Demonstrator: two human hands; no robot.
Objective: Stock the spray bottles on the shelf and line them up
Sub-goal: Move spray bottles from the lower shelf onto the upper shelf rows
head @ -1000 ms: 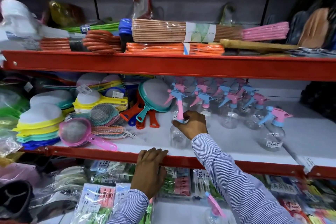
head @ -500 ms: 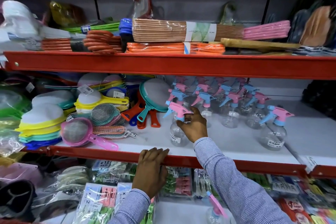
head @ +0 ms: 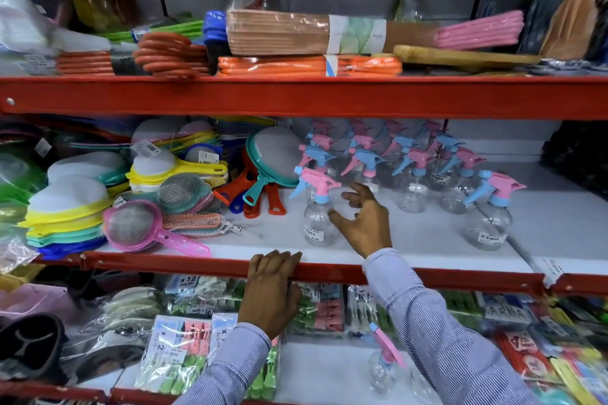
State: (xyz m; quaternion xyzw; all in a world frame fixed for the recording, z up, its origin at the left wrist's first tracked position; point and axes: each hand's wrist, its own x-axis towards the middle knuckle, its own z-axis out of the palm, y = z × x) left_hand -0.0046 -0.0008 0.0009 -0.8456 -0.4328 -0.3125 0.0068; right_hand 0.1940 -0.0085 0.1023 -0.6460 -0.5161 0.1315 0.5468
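A clear spray bottle [head: 317, 223] with a pink and blue trigger head stands upright at the front of the middle shelf [head: 427, 240]. My right hand [head: 362, 220] is just to its right, fingers spread and off the bottle. Behind it stand several more spray bottles [head: 411, 168] in rows, and one spray bottle [head: 488, 220] stands alone at the front right. My left hand [head: 271, 289] rests on the shelf's red front rail [head: 164, 265]. Another spray bottle [head: 383, 362] stands on the shelf below.
Plastic strainers [head: 131, 223] and stacked sieves [head: 65, 207] crowd the left half of the middle shelf. The upper red rail [head: 296, 97] hangs low over the bottles. Packs of clothes pegs [head: 177, 352] fill the lower shelf.
My right hand set the bottle down at the shelf's front and let go of it, its fingers now apart. My left hand stayed on the rail.
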